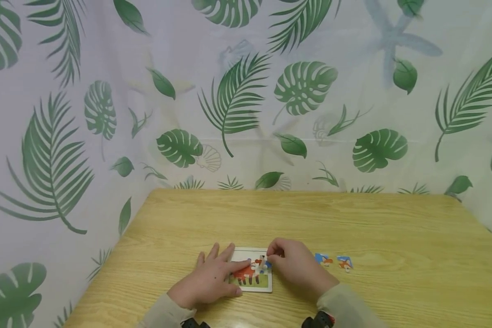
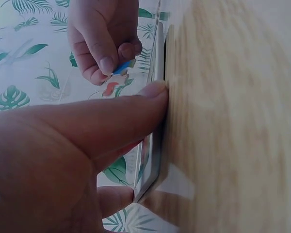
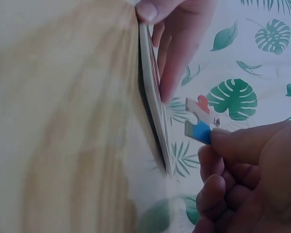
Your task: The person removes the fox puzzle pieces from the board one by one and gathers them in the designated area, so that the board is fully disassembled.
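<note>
A jigsaw puzzle board (image 1: 269, 284) with a white rim and a red striped animal picture lies on the table. My left hand (image 1: 214, 279) rests on its left side with fingers spread, the index finger reaching onto the picture. In the left wrist view the thumb (image 2: 131, 109) lies against the board's near edge. My right hand (image 1: 296, 264) pinches a puzzle piece (image 3: 199, 124), blue, red and pale, between thumb and fingers. In the right wrist view that piece is held above the board, apart from it. The left palm hides part of the board.
Two loose puzzle pieces, one blue and orange (image 1: 322, 259) and one with a blue border (image 1: 345, 263), lie right of the right hand. The wooden table (image 1: 393, 228) meets a leaf-printed cloth (image 1: 246, 173) at its back and sides.
</note>
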Action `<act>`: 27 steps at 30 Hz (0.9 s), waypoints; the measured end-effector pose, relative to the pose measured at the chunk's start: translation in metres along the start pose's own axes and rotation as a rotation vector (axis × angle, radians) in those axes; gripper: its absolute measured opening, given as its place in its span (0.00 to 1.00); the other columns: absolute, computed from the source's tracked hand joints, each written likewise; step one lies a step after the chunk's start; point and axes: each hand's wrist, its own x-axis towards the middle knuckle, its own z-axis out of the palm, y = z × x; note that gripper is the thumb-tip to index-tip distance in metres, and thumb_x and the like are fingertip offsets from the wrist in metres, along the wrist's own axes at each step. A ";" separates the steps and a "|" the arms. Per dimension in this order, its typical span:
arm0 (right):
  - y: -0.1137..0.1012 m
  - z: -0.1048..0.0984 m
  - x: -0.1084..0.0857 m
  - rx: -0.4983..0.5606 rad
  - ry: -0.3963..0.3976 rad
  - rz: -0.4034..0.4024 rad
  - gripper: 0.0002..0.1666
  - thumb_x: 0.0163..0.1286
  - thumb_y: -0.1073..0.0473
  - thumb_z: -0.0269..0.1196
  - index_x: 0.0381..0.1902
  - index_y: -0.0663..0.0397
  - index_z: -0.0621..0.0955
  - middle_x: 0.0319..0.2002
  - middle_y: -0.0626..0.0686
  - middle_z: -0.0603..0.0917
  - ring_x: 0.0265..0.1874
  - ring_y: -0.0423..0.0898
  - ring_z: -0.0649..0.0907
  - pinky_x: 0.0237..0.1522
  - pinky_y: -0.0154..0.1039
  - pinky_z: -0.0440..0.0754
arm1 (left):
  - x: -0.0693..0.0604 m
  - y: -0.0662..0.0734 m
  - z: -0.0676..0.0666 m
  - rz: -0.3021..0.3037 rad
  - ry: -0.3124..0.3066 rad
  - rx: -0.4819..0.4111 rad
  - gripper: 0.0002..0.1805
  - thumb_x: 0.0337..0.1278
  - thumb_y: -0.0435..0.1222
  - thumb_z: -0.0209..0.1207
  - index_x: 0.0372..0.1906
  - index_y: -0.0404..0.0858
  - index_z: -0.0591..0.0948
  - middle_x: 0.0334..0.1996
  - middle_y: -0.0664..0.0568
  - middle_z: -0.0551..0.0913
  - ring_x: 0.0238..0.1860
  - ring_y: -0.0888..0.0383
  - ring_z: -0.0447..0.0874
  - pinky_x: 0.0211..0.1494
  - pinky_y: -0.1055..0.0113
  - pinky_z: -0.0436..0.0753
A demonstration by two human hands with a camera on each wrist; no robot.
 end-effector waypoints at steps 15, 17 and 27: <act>0.027 -0.042 -0.018 -0.007 -0.008 -0.005 0.07 0.72 0.61 0.65 0.33 0.45 0.79 0.29 0.43 0.79 0.29 0.44 0.75 0.34 0.42 0.74 | 0.002 -0.002 0.001 0.006 0.014 0.005 0.36 0.59 0.57 0.66 0.74 0.64 0.71 0.80 0.42 0.50 0.77 0.28 0.38 0.68 0.24 0.42; 0.031 -0.050 -0.023 0.003 -0.020 0.003 0.06 0.73 0.60 0.65 0.34 0.46 0.79 0.30 0.44 0.79 0.29 0.44 0.75 0.33 0.41 0.74 | 0.002 -0.002 0.001 0.004 0.014 0.000 0.37 0.59 0.57 0.67 0.74 0.64 0.71 0.80 0.42 0.50 0.77 0.29 0.38 0.68 0.24 0.42; 0.051 -0.080 -0.041 0.000 -0.040 0.047 0.05 0.73 0.60 0.64 0.35 0.49 0.79 0.31 0.47 0.80 0.30 0.46 0.75 0.31 0.39 0.74 | 0.002 -0.003 0.002 0.010 0.004 -0.011 0.36 0.60 0.57 0.66 0.74 0.64 0.70 0.80 0.42 0.50 0.77 0.28 0.38 0.68 0.25 0.42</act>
